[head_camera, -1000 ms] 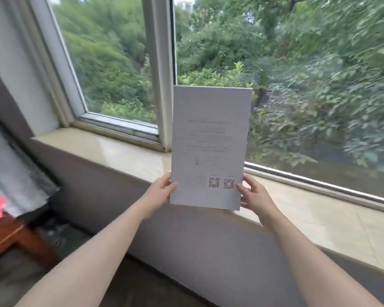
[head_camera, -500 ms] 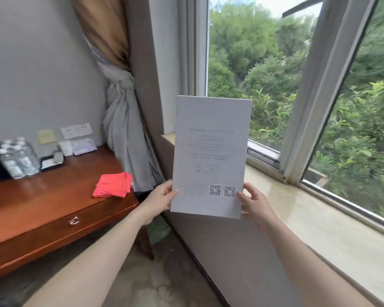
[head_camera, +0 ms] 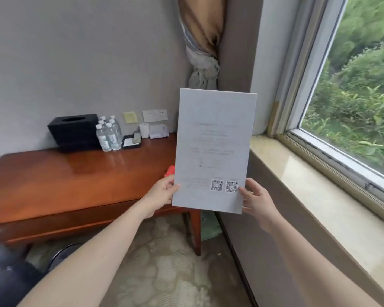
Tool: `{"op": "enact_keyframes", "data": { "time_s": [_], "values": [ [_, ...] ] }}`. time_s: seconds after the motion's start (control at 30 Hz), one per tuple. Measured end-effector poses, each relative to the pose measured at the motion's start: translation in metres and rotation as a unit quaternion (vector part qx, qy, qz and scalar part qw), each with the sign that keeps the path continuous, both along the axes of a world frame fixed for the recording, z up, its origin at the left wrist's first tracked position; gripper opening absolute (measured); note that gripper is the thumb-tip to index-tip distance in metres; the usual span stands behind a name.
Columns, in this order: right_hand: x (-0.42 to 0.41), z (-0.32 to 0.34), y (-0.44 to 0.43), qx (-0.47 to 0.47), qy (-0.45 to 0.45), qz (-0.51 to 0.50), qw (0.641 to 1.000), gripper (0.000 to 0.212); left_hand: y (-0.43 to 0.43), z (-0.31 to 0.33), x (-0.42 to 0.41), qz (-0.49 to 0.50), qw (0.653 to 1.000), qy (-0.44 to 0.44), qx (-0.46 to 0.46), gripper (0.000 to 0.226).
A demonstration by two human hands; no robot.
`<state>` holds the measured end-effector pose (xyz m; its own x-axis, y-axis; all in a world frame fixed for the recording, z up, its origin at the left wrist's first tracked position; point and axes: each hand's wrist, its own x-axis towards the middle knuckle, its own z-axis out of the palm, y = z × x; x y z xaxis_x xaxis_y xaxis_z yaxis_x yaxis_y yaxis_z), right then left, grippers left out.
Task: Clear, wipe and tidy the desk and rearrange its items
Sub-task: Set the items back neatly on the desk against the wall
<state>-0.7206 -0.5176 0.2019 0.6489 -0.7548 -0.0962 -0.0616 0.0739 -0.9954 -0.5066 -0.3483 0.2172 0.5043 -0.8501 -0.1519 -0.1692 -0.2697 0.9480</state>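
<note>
A stiff, flat, pale grey rectangular sheet point(head_camera: 213, 151) printed with two square codes is being held upright above the right end of the glossy reddish wooden tabletop point(head_camera: 75, 180). The left hand point(head_camera: 162, 193) is pinching its lower left edge and the right hand point(head_camera: 256, 201) is pinching its lower right corner. At the tabletop's back, a matte black tissue box point(head_camera: 74, 131) is sitting just beside clear plastic bottles point(head_camera: 109, 136).

Grey card point(head_camera: 213, 151) between two hands
</note>
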Motion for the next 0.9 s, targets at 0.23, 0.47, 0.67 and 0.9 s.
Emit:
{"op": "enact_keyframes", "data": {
  "time_s": [0.23, 0.47, 0.67, 0.9],
  "values": [
    [0.072, -0.012, -0.035, -0.011, 0.027, 0.097, 0.995, 0.018, 0.005, -0.017, 0.039, 0.088, 0.995, 0.024, 0.03, 0.032],
    [0.14, -0.02, -0.068, -0.007, 0.052, 0.193, 0.98, 0.02, 0.005, -0.022, 0.062, 0.18, 0.982, 0.045, 0.027, 0.028],
    [0.19, -0.019, -0.079, -0.004, 0.046, 0.25, 0.967, 0.018, 0.011, -0.02, 0.082, 0.229, 0.972, 0.04, 0.026, 0.032],
    [0.255, -0.017, -0.068, 0.005, 0.045, 0.305, 0.951, 0.019, 0.031, -0.02, 0.123, 0.275, 0.96, 0.038, 0.035, 0.034]
  ]
}}
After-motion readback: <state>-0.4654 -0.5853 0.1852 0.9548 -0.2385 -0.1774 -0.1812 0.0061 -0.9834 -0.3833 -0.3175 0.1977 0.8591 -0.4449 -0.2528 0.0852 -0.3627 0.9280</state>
